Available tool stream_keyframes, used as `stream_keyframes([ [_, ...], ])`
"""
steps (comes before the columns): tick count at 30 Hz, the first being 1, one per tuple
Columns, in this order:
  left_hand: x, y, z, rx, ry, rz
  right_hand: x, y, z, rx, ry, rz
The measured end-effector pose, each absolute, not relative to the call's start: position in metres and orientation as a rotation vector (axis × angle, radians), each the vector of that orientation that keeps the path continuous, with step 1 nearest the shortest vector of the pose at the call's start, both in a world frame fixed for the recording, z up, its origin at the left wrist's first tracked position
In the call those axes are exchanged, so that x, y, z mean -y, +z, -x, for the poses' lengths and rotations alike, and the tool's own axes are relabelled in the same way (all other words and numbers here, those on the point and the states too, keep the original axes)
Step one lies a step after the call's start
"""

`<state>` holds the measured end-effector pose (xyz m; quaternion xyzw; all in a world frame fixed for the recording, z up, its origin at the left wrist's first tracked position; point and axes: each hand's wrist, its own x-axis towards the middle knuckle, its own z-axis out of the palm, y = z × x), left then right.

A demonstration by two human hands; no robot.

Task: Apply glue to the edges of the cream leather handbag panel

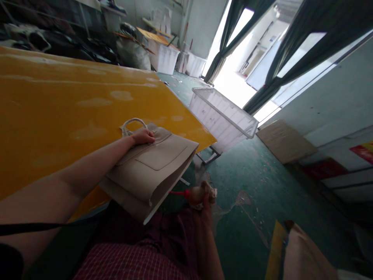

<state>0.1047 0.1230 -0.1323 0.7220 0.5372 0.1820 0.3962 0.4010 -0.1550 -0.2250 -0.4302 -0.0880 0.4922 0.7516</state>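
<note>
Gripped by right hand [206, 210], lower centre, is a red-nozzled bottle [195, 195]; handbag [160, 161] held by left hand [143, 136] could be stained by dripping.

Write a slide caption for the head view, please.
Left hand on a beige bag at a yellow table; right hand holding a red-tipped bottle.

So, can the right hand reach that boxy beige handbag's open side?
Probably yes: the right hand, though holding a squat red-nozzled bottle, is close, and nothing visible blocks the handbag.

Workshop: yellow worktable [52, 109] beyond left hand [144, 137]
Floor [253, 179]: worn, beneath right hand [206, 203]
Crate [212, 116]: plastic, beyond both hands
</note>
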Motion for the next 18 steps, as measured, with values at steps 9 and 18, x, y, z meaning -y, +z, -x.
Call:
stream_keyframes([
  [9, -0.122, -0.131, -0.104, -1.347, 0.457, -1.819, 0.098, -0.213, -0.433, 0.308, 0.836, 0.911],
  [18, -0.12, -0.13, -0.106, -1.37, 0.451, -1.814, 0.161, -0.236, -0.393, 0.154, 1.079, 0.945],
])
